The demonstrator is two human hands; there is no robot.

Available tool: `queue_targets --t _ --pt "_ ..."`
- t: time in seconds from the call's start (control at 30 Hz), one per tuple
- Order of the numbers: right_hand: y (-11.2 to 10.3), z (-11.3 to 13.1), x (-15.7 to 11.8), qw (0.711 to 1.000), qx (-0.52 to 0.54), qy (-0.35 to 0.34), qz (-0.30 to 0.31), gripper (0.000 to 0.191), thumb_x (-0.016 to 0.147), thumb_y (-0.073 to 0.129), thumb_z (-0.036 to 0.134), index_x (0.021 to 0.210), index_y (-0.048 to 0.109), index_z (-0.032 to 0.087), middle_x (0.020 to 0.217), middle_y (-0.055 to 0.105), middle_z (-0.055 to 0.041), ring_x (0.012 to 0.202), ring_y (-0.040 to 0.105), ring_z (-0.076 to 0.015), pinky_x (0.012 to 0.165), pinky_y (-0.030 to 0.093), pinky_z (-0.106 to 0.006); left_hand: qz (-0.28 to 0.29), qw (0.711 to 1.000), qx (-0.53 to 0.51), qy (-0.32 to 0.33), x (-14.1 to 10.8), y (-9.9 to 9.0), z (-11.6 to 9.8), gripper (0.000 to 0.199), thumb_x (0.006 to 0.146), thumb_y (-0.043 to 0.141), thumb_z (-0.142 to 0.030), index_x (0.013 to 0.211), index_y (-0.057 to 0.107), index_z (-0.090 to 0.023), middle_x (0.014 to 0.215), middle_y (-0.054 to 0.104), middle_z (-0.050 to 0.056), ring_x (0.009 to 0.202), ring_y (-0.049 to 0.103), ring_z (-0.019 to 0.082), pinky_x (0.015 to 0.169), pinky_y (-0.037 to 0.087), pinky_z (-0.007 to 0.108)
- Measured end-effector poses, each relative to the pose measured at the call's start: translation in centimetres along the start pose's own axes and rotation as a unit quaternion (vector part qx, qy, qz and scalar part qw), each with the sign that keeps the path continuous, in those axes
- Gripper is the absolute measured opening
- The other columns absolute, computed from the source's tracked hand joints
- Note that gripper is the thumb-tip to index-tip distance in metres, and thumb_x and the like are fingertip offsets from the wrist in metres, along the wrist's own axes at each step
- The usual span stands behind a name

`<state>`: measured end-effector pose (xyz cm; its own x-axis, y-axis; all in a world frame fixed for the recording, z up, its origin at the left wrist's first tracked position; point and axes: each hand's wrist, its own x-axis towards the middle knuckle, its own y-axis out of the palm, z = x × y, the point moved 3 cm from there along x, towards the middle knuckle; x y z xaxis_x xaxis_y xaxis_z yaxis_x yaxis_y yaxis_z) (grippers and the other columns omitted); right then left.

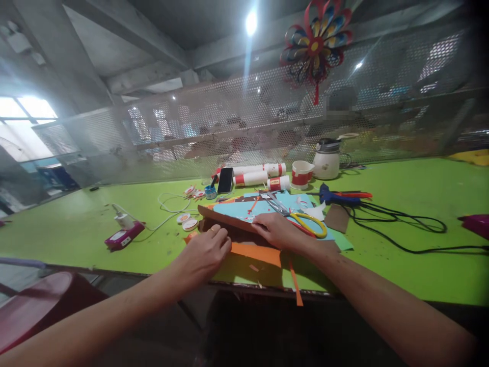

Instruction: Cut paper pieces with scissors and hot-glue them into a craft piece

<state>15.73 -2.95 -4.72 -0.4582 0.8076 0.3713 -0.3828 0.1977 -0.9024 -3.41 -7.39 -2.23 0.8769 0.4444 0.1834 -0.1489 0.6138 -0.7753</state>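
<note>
My right hand (275, 232) is closed on the near edge of a brown cardboard sheet (225, 217), lifting that edge off the table. Fingers curled, my left hand (209, 251) presses at the left end of an orange paper strip (255, 253) under the raised cardboard; its fingertips are partly hidden. Light blue paper (235, 210) lies over the sheet. Scissors with a yellow handle (324, 229) rest just beyond my right wrist. A thin orange strip (295, 285) hangs over the table's front edge.
Behind the sheets are a phone (225, 180), a small blue jar (210, 192), paper cup stacks (250, 178), a red-and-white cup (300, 176) and a jug (327, 160). A blue glue gun (336, 195) trails black cord on the right. A purple power strip (124, 236) sits left.
</note>
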Motion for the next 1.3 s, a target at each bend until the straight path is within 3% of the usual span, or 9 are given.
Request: queue_targets --t 0.13,0.23,0.4,0.63,0.83,1.17,1.3 --pt "-0.2 -0.1 -0.3 1.000 0.011 0.000 0.000 0.019 0.093 0.056 0.028 0.105 0.062 0.015 0.101 0.066 -0.0047 0.084 0.065 -0.0167 0.074 0.055 -0.036 -0.094 0.994 0.029 0.047 -1.1 -1.1 -0.2 0.020 0.091 0.040 -0.009 0.103 0.056 -0.008 0.084 0.057 0.011 0.074 0.050 0.022 0.057 0.045 0.034" --pt "-0.1 -0.1 -0.2 1.000 0.016 0.000 0.003 0.019 0.093 0.056 0.029 0.104 0.062 0.015 0.101 0.066 -0.0046 0.084 0.065 -0.0168 0.074 0.054 -0.036 -0.120 0.991 0.022 0.060 -2.0 -1.4 0.4 0.022 0.092 0.036 -0.010 0.105 0.055 -0.009 0.085 0.057 0.011 0.076 0.050 0.022 0.060 0.046 0.034" --pt "0.0 -0.1 -0.1 1.000 0.008 -0.003 0.009 0.019 0.093 0.056 0.029 0.104 0.063 0.015 0.101 0.067 -0.0046 0.084 0.065 -0.0169 0.075 0.054 -0.037 -0.104 0.994 0.027 -0.005 -2.5 0.6 1.7 0.019 0.091 0.041 -0.009 0.101 0.057 -0.015 0.086 0.056 0.009 0.075 0.050 0.021 0.058 0.043 0.032" --pt "0.0 0.5 -0.4 1.000 -0.003 -0.018 0.016 0.016 0.093 0.056 0.028 0.098 0.064 0.014 0.096 0.067 -0.0035 0.082 0.065 -0.0162 0.074 0.054 -0.036 -0.076 0.995 -0.017 -0.056 -2.1 3.2 0.5 0.016 0.088 0.048 -0.011 0.098 0.060 -0.015 0.085 0.058 0.009 0.077 0.052 0.021 0.062 0.047 0.032" --pt "0.1 0.8 -0.3 1.000 -0.015 -0.019 0.020 0.015 0.093 0.056 0.027 0.094 0.064 0.015 0.094 0.068 -0.0031 0.083 0.065 -0.0161 0.075 0.054 -0.036 -0.058 0.989 -0.027 -0.135 -1.4 4.7 1.1 0.014 0.085 0.049 -0.009 0.088 0.062 -0.014 0.089 0.059 0.012 0.085 0.056 0.024 0.070 0.049 0.036" --pt "-0.8 1.2 -0.6 0.999 -0.034 -0.035 0.013 0.014 0.093 0.056 0.022 0.086 0.064 0.014 0.086 0.067 -0.0013 0.082 0.065 -0.0159 0.074 0.053 -0.035 -0.007 0.984 -0.066 -0.165 1.3 4.4 -0.3 0.012 0.077 0.053 -0.006 0.079 0.063 -0.012 0.083 0.061 0.012 0.079 0.058 0.026 0.060 0.047 0.034" --pt "-0.3 1.1 -0.4 0.999 -0.039 -0.028 0.012 0.014 0.093 0.056 0.023 0.087 0.065 0.014 0.088 0.067 -0.0018 0.083 0.065 -0.0160 0.075 0.053 -0.035 -0.007 0.984 -0.073 -0.165 0.2 3.0 -0.2 0.016 0.082 0.054 -0.015 0.095 0.061 -0.013 0.087 0.059 0.011 0.081 0.056 0.026 0.062 0.046 0.036"
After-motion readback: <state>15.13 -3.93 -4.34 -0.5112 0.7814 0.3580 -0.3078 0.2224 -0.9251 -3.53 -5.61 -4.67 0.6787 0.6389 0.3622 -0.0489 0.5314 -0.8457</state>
